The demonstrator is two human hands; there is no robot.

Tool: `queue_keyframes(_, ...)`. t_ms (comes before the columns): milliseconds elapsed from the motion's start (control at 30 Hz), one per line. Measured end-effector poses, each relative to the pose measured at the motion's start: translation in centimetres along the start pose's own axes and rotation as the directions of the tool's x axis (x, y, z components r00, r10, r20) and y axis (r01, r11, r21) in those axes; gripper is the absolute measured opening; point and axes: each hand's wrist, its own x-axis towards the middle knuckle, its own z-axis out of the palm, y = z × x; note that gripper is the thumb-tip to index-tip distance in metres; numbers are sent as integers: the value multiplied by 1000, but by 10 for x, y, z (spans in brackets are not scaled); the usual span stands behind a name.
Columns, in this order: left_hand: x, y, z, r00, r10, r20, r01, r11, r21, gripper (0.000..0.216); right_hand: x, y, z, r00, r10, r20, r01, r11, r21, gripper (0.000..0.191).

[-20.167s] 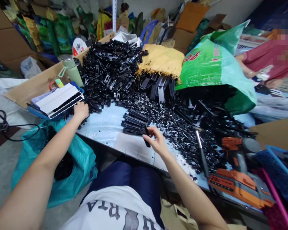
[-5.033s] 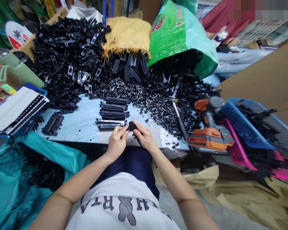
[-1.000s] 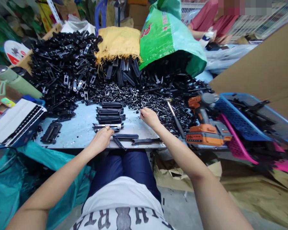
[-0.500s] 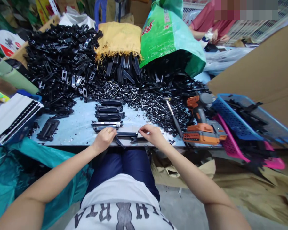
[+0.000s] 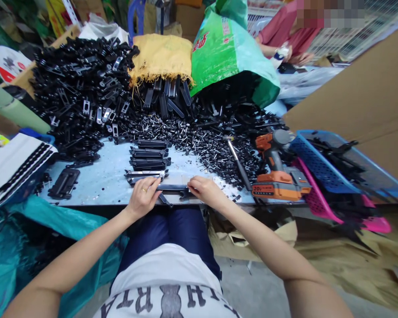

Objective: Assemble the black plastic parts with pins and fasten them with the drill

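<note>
Head view: left hand point(image 5: 143, 196) and right hand point(image 5: 204, 189) touch black strip point(image 5: 173, 187)

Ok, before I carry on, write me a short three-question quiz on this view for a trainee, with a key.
1. Multiple choice: the left hand and right hand are at opposite ends of what? a) a green bottle b) a black strip c) a cardboard box
2. True or false: the left hand wears a ring.
3. Fill in: just right of the yellow fringed sack is a large ____ bag.

Key: 1 b; 2 true; 3 green.
</note>
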Motion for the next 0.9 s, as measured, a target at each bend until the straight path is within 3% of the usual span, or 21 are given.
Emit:
queue_keyframes(100,-9,18,1,998,21,-57,-22,1000,-16,29,-7,1,6,997,-25,-67,28,999,39,21)
queue_keyframes(233,-11,40,6,999,-46,-28,46,999,1,18,-24,5,19,988,-36,-149,58,987,147,31)
queue_keyframes(333,8,51,18,982,-40,185,37,999,20,33,-34,9,29,988,-20,-151,54,974,221,37)
queue_keyframes(433,33,55,37,897,-51,440,55,998,3,53,-42,12,40,984,3,-178,41,969,243,43)
queue_keyframes(500,41,55,47,849,-102,518,114,993,9,54,-46,13,47,977,23,-211,26,973,229,47)
queue_keyframes(600,40,54,55,830,-146,539,160,987,21,49,-49,17,55,975,30,-220,0,991,137,49)
queue_keyframes(767,40,50,54,816,-105,569,146,989,-26,41,-43,38,51,989,-142,-27,143,989,27,44)
queue_keyframes(900,39,50,48,856,-85,511,147,986,-83,43,-38,48,36,971,-238,28,237,971,37,44)
